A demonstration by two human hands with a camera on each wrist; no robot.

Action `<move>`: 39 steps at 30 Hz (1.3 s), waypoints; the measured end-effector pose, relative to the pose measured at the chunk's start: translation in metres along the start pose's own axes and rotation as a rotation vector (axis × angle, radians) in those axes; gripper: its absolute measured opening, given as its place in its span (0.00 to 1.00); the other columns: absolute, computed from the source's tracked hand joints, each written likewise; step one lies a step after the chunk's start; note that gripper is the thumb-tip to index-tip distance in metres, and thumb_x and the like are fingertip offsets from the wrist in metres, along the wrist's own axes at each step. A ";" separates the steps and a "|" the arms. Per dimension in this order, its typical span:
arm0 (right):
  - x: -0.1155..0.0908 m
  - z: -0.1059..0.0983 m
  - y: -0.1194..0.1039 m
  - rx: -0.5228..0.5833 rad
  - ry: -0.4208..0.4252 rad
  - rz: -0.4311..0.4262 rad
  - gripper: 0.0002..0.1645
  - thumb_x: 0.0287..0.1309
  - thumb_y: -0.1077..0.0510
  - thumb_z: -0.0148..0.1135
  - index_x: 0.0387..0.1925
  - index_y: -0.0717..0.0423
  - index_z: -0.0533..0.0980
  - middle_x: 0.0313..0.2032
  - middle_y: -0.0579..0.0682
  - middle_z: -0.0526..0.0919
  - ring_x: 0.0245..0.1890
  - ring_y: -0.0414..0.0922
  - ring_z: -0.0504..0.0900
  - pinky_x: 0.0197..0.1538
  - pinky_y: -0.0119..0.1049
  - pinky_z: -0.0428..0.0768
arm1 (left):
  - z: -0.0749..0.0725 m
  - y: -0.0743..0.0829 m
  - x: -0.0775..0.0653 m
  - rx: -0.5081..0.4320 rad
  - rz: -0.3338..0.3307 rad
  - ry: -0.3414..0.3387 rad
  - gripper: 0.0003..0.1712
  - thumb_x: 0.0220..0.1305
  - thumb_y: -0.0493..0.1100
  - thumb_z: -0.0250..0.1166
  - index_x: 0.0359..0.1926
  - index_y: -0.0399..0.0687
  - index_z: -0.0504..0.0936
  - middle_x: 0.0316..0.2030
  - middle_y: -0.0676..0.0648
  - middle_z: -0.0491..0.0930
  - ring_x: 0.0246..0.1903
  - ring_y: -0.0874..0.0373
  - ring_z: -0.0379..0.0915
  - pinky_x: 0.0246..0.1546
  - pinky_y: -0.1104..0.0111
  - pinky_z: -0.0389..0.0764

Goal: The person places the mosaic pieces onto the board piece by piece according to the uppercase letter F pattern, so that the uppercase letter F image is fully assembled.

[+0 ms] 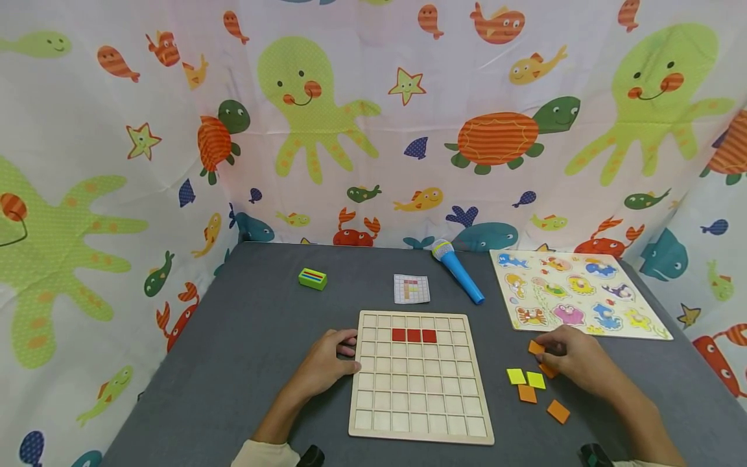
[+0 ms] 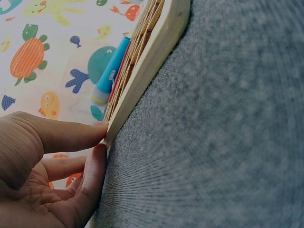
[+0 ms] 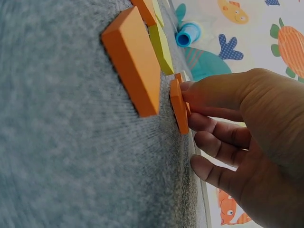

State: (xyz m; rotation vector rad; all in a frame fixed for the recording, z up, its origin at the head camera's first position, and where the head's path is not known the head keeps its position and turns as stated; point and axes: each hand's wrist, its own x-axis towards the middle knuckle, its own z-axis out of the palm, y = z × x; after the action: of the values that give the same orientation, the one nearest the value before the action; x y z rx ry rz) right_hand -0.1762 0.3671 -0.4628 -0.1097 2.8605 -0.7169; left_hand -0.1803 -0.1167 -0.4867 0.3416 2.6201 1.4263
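A wooden grid board (image 1: 421, 376) lies on the table, with red square tiles (image 1: 414, 335) in a row near its far side. At its left edge my left hand (image 1: 327, 363) holds the rim; in the left wrist view the thumb (image 2: 71, 134) and forefinger meet the wooden side. Right of the board, my right hand (image 1: 578, 360) pinches an orange tile (image 1: 535, 347) between thumb and forefinger. Another orange tile (image 1: 547, 371) lies just beneath these fingers. Closer to the board are two yellow tiles (image 1: 516, 377) and an orange tile (image 1: 527, 394); a separate orange tile (image 3: 133, 61) lies nearer me.
Beyond the board lie a small pattern card (image 1: 411, 289) and a blue toy microphone (image 1: 461, 272). A green block with coloured stripes (image 1: 312, 279) stands at the back left. The sea-animal puzzle board (image 1: 580, 295) occupies the back right. Printed cloth (image 1: 379, 130) surrounds the grey table (image 1: 233, 350).
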 end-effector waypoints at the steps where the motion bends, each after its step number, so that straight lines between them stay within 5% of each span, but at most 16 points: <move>1: 0.000 0.000 0.000 -0.001 -0.002 -0.004 0.22 0.64 0.54 0.75 0.54 0.64 0.85 0.45 0.52 0.84 0.40 0.47 0.77 0.42 0.41 0.78 | 0.000 0.000 0.000 -0.004 0.005 -0.002 0.35 0.59 0.31 0.76 0.68 0.33 0.78 0.53 0.41 0.78 0.50 0.51 0.81 0.52 0.57 0.82; 14: 0.001 -0.001 -0.002 -0.003 -0.015 -0.034 0.24 0.63 0.52 0.76 0.54 0.64 0.85 0.45 0.51 0.85 0.41 0.47 0.78 0.45 0.45 0.81 | -0.002 0.001 -0.003 -0.033 0.010 -0.008 0.36 0.57 0.31 0.76 0.67 0.32 0.78 0.53 0.40 0.78 0.50 0.49 0.82 0.52 0.55 0.81; 23: -0.001 0.004 -0.021 0.008 0.026 -0.102 0.23 0.63 0.51 0.75 0.54 0.60 0.86 0.41 0.47 0.81 0.38 0.45 0.75 0.36 0.33 0.74 | -0.002 0.001 -0.002 -0.028 0.015 -0.006 0.36 0.57 0.31 0.77 0.68 0.32 0.78 0.52 0.41 0.78 0.50 0.49 0.82 0.51 0.56 0.82; 39: 0.015 0.027 -0.055 0.024 0.038 -0.204 0.18 0.64 0.51 0.74 0.51 0.56 0.87 0.41 0.46 0.81 0.37 0.42 0.73 0.37 0.34 0.74 | -0.003 0.004 -0.003 -0.022 0.006 -0.009 0.36 0.58 0.31 0.77 0.68 0.32 0.78 0.53 0.41 0.78 0.50 0.49 0.82 0.52 0.55 0.82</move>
State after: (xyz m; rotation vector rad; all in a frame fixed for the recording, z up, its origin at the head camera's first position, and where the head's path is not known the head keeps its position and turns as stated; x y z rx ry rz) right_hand -0.1841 0.3048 -0.4626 -0.3939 2.9041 -0.7990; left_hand -0.1779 -0.1175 -0.4820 0.3520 2.5969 1.4507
